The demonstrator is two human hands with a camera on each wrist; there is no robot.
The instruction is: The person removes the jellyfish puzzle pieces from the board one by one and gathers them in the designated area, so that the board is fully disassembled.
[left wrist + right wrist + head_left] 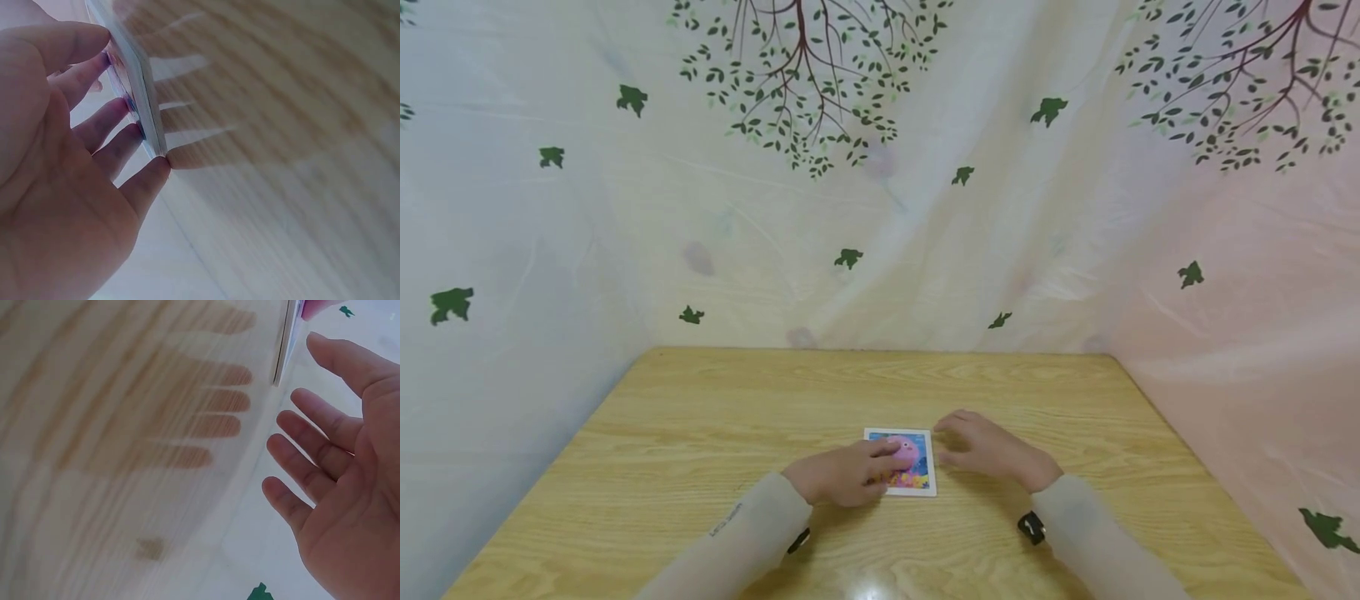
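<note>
A thin square picture book (922,481) lies flat on the wooden table. Its white-bordered cover shows a round pink cartoon creature on blue, with yellow and pink shapes below. My left hand (850,473) rests across the cover's left part, fingers spread and mostly straight, hiding that side. In the left wrist view, fingertips touch the top of the book (142,87), whose layered edge faces the camera. My right hand (992,448) hovers just past the book's right edge. From the right wrist view, its relaxed fingers hold nothing and stand apart from the book (284,344).
The wooden table (700,417) has a glossy surface that mirrors both hands. Pale fabric walls (760,250) printed with leaves and branches enclose its back and sides. A dark wrist device (1032,527) sits under the right sleeve, another (799,541) under the left.
</note>
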